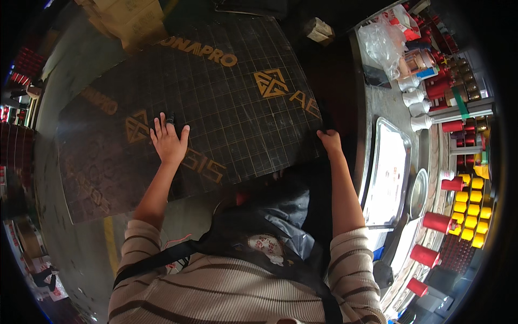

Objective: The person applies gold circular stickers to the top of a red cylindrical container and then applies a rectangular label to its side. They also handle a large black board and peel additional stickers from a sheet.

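Note:
A large dark board point(232, 113) with a thin grid and gold printed lettering spans the view in front of me, tilted in the picture. My left hand point(170, 141) lies flat on its face, left of the middle, fingers spread; a dark band shows around one finger. At the board's right edge, my right hand point(330, 141) is closed over the rim, the thumb on the upper face. Its other fingers are hidden beneath. Below the near edge, a black apron point(291, 216) covers my lap.
On the right runs a workbench point(368, 102) with a shiny rectangular tray point(384, 167), a clear plastic bag point(380, 46) and white spools point(418, 108). Red spools point(438, 221) and yellow spools point(469, 210) stand beyond. Cardboard boxes point(132, 21) sit at far left; a small brown packet point(320, 31) lies far ahead.

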The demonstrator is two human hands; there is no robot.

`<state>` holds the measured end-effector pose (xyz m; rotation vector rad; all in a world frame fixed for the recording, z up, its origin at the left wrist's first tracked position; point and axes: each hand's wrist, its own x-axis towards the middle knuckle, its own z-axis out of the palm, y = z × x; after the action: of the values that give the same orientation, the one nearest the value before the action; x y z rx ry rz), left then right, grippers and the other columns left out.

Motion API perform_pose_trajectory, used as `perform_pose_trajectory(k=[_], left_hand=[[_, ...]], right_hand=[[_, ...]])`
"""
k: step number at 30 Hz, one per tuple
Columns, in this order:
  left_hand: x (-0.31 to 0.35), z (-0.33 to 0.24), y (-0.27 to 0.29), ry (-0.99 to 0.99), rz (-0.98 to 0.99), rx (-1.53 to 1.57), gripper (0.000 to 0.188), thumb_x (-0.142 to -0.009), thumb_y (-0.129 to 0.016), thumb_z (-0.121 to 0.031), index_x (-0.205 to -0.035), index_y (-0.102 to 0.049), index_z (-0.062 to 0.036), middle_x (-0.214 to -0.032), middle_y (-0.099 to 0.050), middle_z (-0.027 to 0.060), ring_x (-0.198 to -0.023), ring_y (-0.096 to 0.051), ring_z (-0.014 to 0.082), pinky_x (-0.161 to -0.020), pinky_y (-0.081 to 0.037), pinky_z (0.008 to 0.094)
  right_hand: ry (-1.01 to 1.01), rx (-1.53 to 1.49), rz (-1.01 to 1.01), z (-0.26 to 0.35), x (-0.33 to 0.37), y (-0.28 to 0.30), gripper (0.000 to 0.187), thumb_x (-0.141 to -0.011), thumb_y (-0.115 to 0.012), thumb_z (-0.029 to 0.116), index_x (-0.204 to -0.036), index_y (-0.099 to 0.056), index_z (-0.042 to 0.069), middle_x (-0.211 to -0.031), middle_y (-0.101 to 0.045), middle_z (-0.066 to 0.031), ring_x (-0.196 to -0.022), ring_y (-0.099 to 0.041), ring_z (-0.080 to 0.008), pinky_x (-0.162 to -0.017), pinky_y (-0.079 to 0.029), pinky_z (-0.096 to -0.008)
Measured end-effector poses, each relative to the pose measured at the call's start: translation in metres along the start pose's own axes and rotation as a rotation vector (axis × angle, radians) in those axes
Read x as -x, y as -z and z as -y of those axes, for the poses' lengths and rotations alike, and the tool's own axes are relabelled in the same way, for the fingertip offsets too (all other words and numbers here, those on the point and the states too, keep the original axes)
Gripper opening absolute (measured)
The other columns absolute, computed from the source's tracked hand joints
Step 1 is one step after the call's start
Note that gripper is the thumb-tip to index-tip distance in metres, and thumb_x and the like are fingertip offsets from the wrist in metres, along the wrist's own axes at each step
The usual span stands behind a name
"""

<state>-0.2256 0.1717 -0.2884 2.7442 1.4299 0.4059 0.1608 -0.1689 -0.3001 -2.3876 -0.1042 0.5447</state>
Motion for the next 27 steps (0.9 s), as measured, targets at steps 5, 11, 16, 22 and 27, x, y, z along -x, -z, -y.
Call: perform_pose_trajectory(k=[5, 11, 16, 22, 27], left_hand=[[-0.002, 0.002, -0.003, 0.008, -0.024, 0.035, 0.059, -0.096, -0.049, -0.054, -0.114, -0.055, 0.0013, -0.157, -0.033, 0.0196, -0.149, -0.021, 0.0367, -0.119, -0.013, 0.0555], [0.000, 0.003, 0.004, 0.004, -0.021, 0.046, 0.060, -0.095, -0.050, -0.053, -0.118, -0.054, 0.0018, -0.157, -0.032, 0.0198, -0.149, -0.021, 0.0368, -0.119, -0.012, 0.0554], [0.003, -0.001, 0.003, 0.002, 0.006, 0.027, 0.061, -0.095, -0.050, -0.053, -0.120, -0.053, 0.0027, -0.158, -0.031, 0.0200, -0.149, -0.020, 0.0368, -0.119, -0.012, 0.0558], [0.004, -0.001, 0.007, 0.018, 0.042, 0.012, 0.064, -0.096, -0.048, -0.054, -0.122, -0.054, 0.0033, -0.159, -0.030, 0.0185, -0.150, -0.019, 0.0358, -0.119, -0.011, 0.0555], [0.000, 0.014, 0.006, 0.020, -0.019, 0.105, 0.062, -0.094, -0.053, -0.053, -0.120, -0.055, 0.0028, -0.157, -0.032, 0.0190, -0.148, -0.022, 0.0352, -0.118, -0.014, 0.0555]], right_hand=[[-0.045, -0.029, 0.040, 0.011, 0.005, 0.015, 0.058, -0.076, -0.082, 0.028, -0.114, -0.064, -0.010, -0.114, -0.068, -0.0241, -0.108, -0.065, -0.0324, -0.092, -0.050, -0.0383], [-0.030, -0.040, 0.052, 0.036, 0.028, 0.030, 0.058, -0.077, -0.083, 0.023, -0.119, -0.061, -0.011, -0.106, -0.069, -0.0190, -0.101, -0.066, -0.0261, -0.089, -0.049, -0.0354], [-0.014, -0.031, 0.053, 0.017, 0.023, 0.020, 0.060, -0.078, -0.082, 0.026, -0.120, -0.060, -0.011, -0.109, -0.069, -0.0195, -0.104, -0.065, -0.0285, -0.091, -0.049, -0.0361], [0.051, 0.098, 0.023, 0.002, 0.012, 0.009, 0.060, -0.081, -0.078, 0.032, -0.124, -0.060, -0.006, -0.121, -0.064, -0.0235, -0.115, -0.061, -0.0321, -0.094, -0.048, -0.0385], [0.362, 0.357, -0.379, 0.048, 0.065, -0.001, 0.056, -0.082, -0.076, 0.030, -0.130, -0.058, 0.008, -0.121, -0.061, -0.0227, -0.113, -0.058, -0.0407, -0.093, -0.050, -0.0458]])
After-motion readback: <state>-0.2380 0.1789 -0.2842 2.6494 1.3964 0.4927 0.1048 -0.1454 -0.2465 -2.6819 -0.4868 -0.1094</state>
